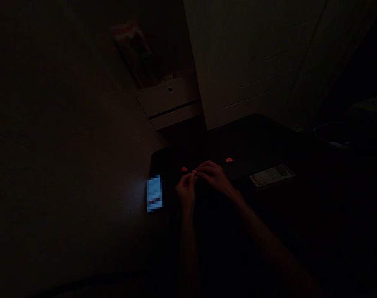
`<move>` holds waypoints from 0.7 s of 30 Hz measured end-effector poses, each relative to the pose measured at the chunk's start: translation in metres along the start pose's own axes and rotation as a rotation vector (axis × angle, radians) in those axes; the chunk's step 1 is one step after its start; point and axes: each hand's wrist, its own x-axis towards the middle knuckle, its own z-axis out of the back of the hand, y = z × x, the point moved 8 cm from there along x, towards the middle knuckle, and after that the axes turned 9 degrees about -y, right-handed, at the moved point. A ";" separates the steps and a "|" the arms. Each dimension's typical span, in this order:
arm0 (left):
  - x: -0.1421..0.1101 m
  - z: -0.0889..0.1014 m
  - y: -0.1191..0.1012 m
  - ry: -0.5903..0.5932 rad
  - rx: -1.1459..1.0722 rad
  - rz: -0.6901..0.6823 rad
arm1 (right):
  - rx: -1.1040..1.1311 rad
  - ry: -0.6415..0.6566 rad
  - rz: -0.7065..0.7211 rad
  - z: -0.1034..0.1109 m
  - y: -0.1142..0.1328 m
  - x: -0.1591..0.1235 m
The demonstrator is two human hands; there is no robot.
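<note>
In dim light, my left hand [186, 189] is closed, its thumb and fingers pinching a small pinkish piece [194, 171]. My right hand [215, 176] meets it from the right, fingertips pressed together at the same piece. What the piece is made of is too dark and small to tell. Just beyond my left hand lies a small red-orange piece [184, 169] on the dark tabletop [244, 136]. A second orange-pink piece [228, 159] rests farther right, past my right hand.
A lit phone screen [154, 193] sits at the table's left edge by the wall. To the right is a pale flat box [272, 175]. Behind the table stand a light drawer unit [172, 99] and a pale panel [238, 62]. A rimmed basin-like shape [331, 132] shows faintly at right.
</note>
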 end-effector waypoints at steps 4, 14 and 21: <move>-0.001 -0.003 -0.002 0.042 -0.001 -0.016 | 0.001 -0.019 -0.019 0.001 -0.003 0.001; 0.000 -0.004 -0.002 0.029 -0.047 -0.032 | -0.058 0.047 -0.014 -0.004 -0.008 0.000; 0.000 0.000 0.000 -0.025 -0.007 -0.022 | -0.042 0.062 -0.026 -0.005 -0.006 0.000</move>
